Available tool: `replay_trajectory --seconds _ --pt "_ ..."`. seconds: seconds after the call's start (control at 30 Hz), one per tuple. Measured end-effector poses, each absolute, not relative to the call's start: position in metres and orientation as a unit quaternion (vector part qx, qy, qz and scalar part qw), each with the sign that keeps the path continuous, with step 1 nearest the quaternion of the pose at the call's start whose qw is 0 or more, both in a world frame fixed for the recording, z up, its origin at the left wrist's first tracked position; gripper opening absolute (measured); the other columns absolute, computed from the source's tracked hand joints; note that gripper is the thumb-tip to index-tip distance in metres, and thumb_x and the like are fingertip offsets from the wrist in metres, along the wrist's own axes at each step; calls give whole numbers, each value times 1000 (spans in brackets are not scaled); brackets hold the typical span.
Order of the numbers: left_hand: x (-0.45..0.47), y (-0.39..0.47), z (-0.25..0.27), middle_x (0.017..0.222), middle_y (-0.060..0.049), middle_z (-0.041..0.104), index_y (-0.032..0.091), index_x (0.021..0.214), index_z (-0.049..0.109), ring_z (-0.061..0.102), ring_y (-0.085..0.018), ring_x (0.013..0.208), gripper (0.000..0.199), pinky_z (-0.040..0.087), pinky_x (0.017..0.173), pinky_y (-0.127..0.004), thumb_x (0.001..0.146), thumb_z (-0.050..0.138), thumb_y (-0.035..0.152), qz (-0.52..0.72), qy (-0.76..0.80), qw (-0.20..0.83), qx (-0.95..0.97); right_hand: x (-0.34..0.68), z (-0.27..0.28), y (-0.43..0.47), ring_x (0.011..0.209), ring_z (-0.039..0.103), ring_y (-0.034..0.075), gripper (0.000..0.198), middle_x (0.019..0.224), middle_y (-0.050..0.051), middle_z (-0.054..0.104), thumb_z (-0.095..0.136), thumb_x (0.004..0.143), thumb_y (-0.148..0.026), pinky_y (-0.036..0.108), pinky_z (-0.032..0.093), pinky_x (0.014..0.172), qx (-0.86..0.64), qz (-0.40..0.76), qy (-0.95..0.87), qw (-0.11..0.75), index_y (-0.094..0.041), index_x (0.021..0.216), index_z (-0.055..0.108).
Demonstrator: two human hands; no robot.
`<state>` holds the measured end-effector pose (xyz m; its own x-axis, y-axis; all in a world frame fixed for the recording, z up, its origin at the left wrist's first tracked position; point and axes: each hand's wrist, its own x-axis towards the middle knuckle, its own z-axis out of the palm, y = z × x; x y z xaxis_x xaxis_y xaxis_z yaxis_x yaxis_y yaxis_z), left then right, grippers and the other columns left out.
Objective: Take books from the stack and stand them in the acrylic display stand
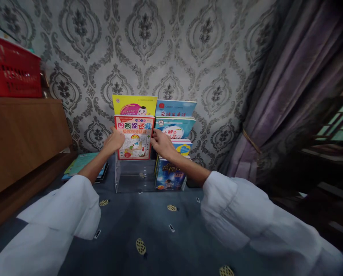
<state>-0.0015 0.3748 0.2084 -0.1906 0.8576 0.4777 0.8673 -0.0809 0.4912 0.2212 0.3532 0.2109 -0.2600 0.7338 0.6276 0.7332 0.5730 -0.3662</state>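
Note:
A red-bordered children's picture book [135,143] stands upright in a clear acrylic book rack [135,174], its cover facing me. My left hand [113,142] grips its left edge, while my right hand [162,143] closes on the right edge; some fingertips are hidden behind the cover. Behind it rises a yellow book [134,102]. To the right, the rack holds a light blue book [175,107] at the back, a turquoise book [181,126] before it, a blue-and-yellow one [184,148] lower down, and a dark blue book [170,174] in front.
Several books [84,165] lie in a stack left of the rack. A wooden cabinet [25,138] at the left carries a red plastic basket [13,69]. A dark blue tablecloth [154,230] with pineapple prints spreads below. A tied purple curtain [263,107] hangs at the right.

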Motion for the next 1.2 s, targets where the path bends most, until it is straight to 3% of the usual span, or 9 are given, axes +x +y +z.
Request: replay_trajectory --seconds 0.2,0.4,0.53,0.63,0.87,1.03,1.2 --pt "-3 372 208 110 -28 71 5 131 40 69 -40 108 49 52 91 -48 89 44 29 -342 -697 26 -630 213 209 361 117 66 29 59 128 15 69 51 86 -13 47 52 102 -411 24 -820 397 -15 145 47" --pt "-11 366 205 123 -23 65 10 135 37 66 -37 115 52 52 97 -49 86 49 23 -420 -625 43 -657 205 207 373 111 68 31 66 124 15 71 54 85 -14 48 54 100 -441 53 -808 386 -14 150 44" --pt "-12 357 214 146 -28 45 7 146 30 42 -42 140 69 36 113 -58 82 54 19 -475 -558 156 -663 206 204 376 106 69 29 66 121 14 72 54 86 -14 46 56 96 -428 64 -811 395 -17 151 44" --pt "-12 352 226 155 -23 37 12 150 32 31 -40 148 70 26 119 -58 83 52 15 -414 -517 235 -711 206 204 375 105 69 29 65 121 14 71 55 86 -15 46 56 95 -430 73 -809 395 -17 150 45" --pt "-14 362 241 146 -21 49 12 145 45 40 -37 139 58 30 114 -55 87 46 13 -321 -494 283 -757 204 203 371 106 69 27 61 129 18 66 53 88 -14 45 57 94 -447 118 -796 390 -14 149 45" --pt "-15 371 241 146 -17 50 18 145 44 41 -34 137 59 35 111 -51 87 49 12 -306 -504 312 -745 206 191 379 105 69 25 62 127 16 66 53 89 -14 44 57 95 -427 146 -797 402 -11 150 44" --pt "-12 368 242 148 -16 48 18 146 41 41 -33 138 57 38 110 -50 90 48 14 -285 -527 319 -734 200 155 361 105 69 23 52 120 12 70 55 90 -13 43 56 96 -377 172 -815 405 -14 142 54"
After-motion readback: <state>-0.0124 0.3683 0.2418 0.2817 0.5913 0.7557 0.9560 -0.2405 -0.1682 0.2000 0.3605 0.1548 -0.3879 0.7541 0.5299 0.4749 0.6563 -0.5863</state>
